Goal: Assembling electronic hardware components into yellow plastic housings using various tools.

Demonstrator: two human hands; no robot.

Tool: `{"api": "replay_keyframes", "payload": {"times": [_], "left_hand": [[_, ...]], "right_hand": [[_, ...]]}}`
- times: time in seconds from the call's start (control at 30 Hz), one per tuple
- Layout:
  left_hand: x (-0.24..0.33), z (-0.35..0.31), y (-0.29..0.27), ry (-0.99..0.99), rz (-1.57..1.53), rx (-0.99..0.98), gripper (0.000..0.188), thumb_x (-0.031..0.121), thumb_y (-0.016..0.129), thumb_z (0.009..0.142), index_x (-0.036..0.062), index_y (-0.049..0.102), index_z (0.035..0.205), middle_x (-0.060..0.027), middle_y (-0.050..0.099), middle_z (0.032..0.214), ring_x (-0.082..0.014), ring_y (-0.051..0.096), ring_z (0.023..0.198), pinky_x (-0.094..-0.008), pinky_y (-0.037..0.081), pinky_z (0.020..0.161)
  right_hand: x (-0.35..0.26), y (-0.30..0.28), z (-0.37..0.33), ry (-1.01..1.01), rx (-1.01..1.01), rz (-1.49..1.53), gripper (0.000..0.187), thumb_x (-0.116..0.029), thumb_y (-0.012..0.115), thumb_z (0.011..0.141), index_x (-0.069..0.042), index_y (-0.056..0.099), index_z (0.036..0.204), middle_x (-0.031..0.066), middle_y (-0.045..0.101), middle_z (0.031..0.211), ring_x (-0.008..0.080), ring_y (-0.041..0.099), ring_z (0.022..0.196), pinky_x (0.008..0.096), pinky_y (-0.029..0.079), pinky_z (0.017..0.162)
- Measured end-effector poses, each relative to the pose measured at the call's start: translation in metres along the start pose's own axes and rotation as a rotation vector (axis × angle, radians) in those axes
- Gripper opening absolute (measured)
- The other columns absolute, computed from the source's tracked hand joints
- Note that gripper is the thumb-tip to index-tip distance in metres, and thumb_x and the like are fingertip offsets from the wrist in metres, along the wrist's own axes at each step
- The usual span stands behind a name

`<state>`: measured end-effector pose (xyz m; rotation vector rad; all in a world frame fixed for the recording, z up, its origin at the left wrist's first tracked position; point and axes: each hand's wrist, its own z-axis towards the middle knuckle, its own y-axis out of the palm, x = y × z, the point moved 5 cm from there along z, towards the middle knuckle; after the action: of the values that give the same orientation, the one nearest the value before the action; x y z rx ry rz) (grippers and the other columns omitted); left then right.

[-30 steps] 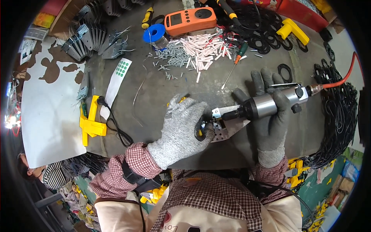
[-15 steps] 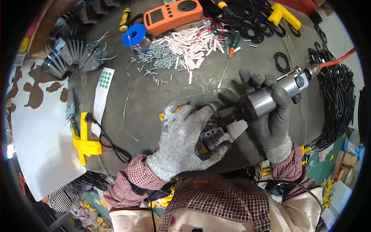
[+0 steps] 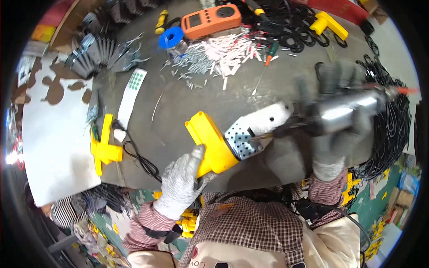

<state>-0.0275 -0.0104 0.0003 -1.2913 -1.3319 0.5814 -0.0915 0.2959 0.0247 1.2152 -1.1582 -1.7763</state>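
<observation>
In my gloved left hand is a yellow plastic housing, gripped at its lower left side over the near part of the table. From the housing's right side sticks out a perforated metal bracket, with a pale metal plate reaching up and right from it. My gloved right hand, smeared by motion, is wrapped round a silver air screwdriver fed by a red hose. The tool's dark front end points left toward the bracket; I cannot tell whether its tip touches.
Small screws and white sleeves lie in a heap beyond my hands. An orange meter stands behind them. A screwdriver lies beside the heap. Another yellow housing is at left; black cables hang at right.
My left hand has slid down and left off the bracket onto the yellow housing, which now shows fully. My right hand has moved the air screwdriver to the right.
</observation>
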Motion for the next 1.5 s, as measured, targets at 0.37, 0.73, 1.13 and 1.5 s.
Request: {"api": "replay_keyframes", "payload": {"times": [0.37,0.73,1.13,1.5], "left_hand": [[0.01,0.033,-0.015,0.188,-0.023,-0.258,0.051,0.046,0.08,0.081,0.0112,0.058,0.112,-0.012,0.068,0.09,-0.0349,0.07,0.082,-0.0433,0.057,0.068],[0.007,0.038,-0.011,0.211,0.036,-0.222,0.052,0.043,0.083,0.077,0.0082,0.064,0.112,-0.0124,0.067,0.099,-0.036,0.07,0.082,-0.0425,0.058,0.07],[0.005,0.036,-0.007,0.294,0.059,-0.212,0.058,0.037,0.084,0.074,0.0053,0.062,0.117,-0.0142,0.067,0.099,-0.0375,0.069,0.08,-0.0425,0.058,0.069],[0.005,0.035,-0.005,0.256,0.03,-0.145,0.059,0.039,0.086,0.072,0.0064,0.063,0.116,-0.0137,0.067,0.098,-0.0377,0.069,0.081,-0.0433,0.057,0.068]], "right_hand": [[0.001,-0.048,-0.039,0.102,0.183,-0.04,0.048,-0.023,0.067,0.092,-0.016,0.054,0.138,0.01,0.05,0.15,0.0351,0.037,0.146,0.0774,0.021,0.113],[0.013,-0.066,-0.048,0.16,0.407,-0.101,0.047,-0.019,0.064,0.093,-0.014,0.05,0.138,0.0116,0.046,0.151,0.036,0.035,0.146,0.0792,0.025,0.111],[0.02,-0.066,-0.049,0.184,0.364,-0.118,0.04,-0.021,0.064,0.094,-0.012,0.053,0.132,0.0139,0.052,0.147,0.0349,0.037,0.145,0.0729,0.026,0.114],[0.011,-0.056,-0.06,0.222,0.249,-0.105,0.042,-0.022,0.065,0.094,-0.012,0.052,0.132,0.0141,0.053,0.144,0.0349,0.038,0.144,0.0747,0.027,0.113]]}}
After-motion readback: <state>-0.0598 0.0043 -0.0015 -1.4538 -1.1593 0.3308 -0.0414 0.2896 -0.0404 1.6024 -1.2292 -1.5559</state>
